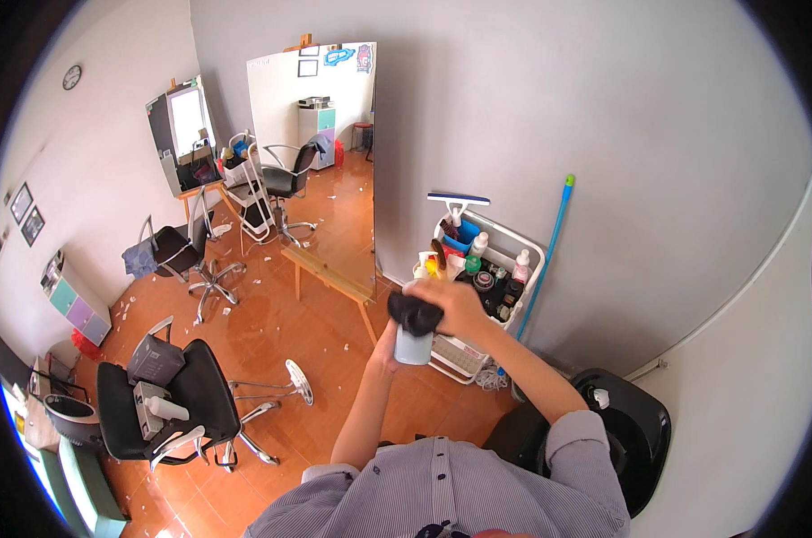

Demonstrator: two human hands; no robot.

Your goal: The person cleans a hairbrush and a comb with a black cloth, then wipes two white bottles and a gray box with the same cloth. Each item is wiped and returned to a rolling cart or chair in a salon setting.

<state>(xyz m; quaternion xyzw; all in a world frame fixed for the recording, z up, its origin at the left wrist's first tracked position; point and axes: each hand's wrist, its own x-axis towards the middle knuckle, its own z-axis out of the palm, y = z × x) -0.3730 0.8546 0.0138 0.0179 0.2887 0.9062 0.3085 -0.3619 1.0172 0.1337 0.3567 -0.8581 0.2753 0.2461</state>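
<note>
A pale blue-white pump bottle (414, 348) stands upright in front of my chest, held around its lower part by my left hand (387, 350). My right hand (454, 306) is shut on a bunched black cloth (416, 313), pressed against the upper part of the bottle. The white pump head (427, 258) shows above the fingers. Most of my left hand's fingers are hidden behind the bottle and the cloth.
Beyond my hands is a white trolley (537, 250) of bottles and brushes, with a squeegee (458, 199). A blue pole (547, 259) leans on the wall. A mirror (318, 168) stands ahead, a black salon chair (207, 383) left, a black wash basin (651, 430) right. Scraps litter the tiled floor (311, 350).
</note>
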